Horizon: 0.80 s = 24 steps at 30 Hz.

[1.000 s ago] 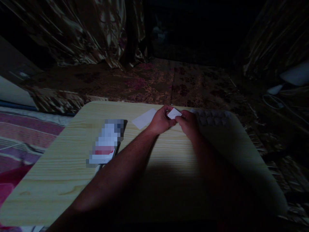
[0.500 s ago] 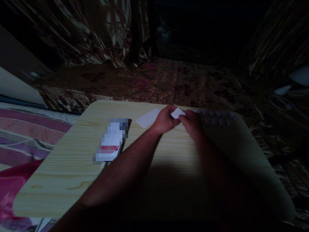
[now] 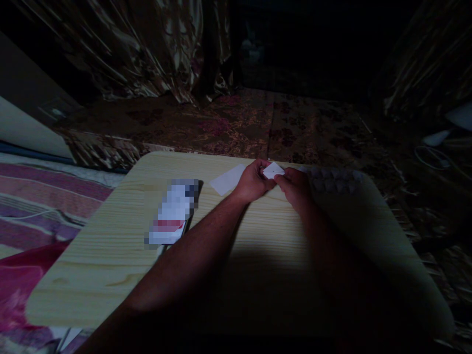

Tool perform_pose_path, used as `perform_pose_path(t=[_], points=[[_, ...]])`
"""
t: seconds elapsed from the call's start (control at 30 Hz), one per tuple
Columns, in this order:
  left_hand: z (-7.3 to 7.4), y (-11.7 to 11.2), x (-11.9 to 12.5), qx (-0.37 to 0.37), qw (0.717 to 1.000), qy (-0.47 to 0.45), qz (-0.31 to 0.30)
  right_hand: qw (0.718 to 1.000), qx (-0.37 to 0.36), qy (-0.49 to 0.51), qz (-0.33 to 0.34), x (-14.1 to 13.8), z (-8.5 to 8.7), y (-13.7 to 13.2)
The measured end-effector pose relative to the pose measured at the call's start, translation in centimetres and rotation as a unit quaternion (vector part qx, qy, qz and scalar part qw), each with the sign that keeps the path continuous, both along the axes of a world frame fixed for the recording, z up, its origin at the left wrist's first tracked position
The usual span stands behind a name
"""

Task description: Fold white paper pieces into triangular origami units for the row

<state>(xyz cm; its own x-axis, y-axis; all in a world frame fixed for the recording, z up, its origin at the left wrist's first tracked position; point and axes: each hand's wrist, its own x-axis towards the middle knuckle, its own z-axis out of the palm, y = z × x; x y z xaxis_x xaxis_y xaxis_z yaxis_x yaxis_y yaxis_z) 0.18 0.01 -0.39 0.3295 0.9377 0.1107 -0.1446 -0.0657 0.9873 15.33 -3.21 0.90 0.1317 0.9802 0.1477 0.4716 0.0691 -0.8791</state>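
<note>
Head view: a pale wooden desk (image 3: 273, 236) is filling the middle and lower part, its far edge and rounded far-left corner showing plainly while its right side is sinking into shadow. Beyond that far edge a dark patterned cloth (image 3: 236, 118) is covering a low surface, with a shiny curtain (image 3: 155, 49) hanging behind, and past the left edge a striped bedcover (image 3: 47, 201) is spreading. On the left half of the desk a bright flat rectangle (image 3: 173, 209), its face pixelated, is lying well inside the left edge; open wood is running from it to that edge, and more is stretching between the two forearms. Near the far-right corner two rows of small peaked pieces (image 3: 334, 182) are sitting, too dim to identify. Left hand (image 3: 254, 182) and right hand (image 3: 297, 187) are staying close together near the far edge, the right one just beside those rows. To the left of the left hand a white sheet (image 3: 225, 181) is lying aslant. Between the hands a small white paper (image 3: 273, 170) is being pinched by the fingers of both.
</note>
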Motion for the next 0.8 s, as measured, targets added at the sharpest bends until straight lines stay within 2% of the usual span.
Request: perform_pose_path(t=[0.2, 0.5, 0.8], points=[[0.31, -0.09, -0.07, -0.011, 1.0, -0.003, 0.01, 1.0, -0.004, 0.009, 0.011, -0.09, 0.12, -0.02], [0.67, -0.11, -0.1, -0.021, 0.999, -0.002, 0.036, 0.999, -0.014, 0.033, -0.037, -0.5, 0.41, -0.05], [0.81, -0.03, -0.44, -0.057, 0.997, -0.054, 0.008, 0.994, -0.01, 0.102, -0.048, -0.34, 0.2, 0.04]])
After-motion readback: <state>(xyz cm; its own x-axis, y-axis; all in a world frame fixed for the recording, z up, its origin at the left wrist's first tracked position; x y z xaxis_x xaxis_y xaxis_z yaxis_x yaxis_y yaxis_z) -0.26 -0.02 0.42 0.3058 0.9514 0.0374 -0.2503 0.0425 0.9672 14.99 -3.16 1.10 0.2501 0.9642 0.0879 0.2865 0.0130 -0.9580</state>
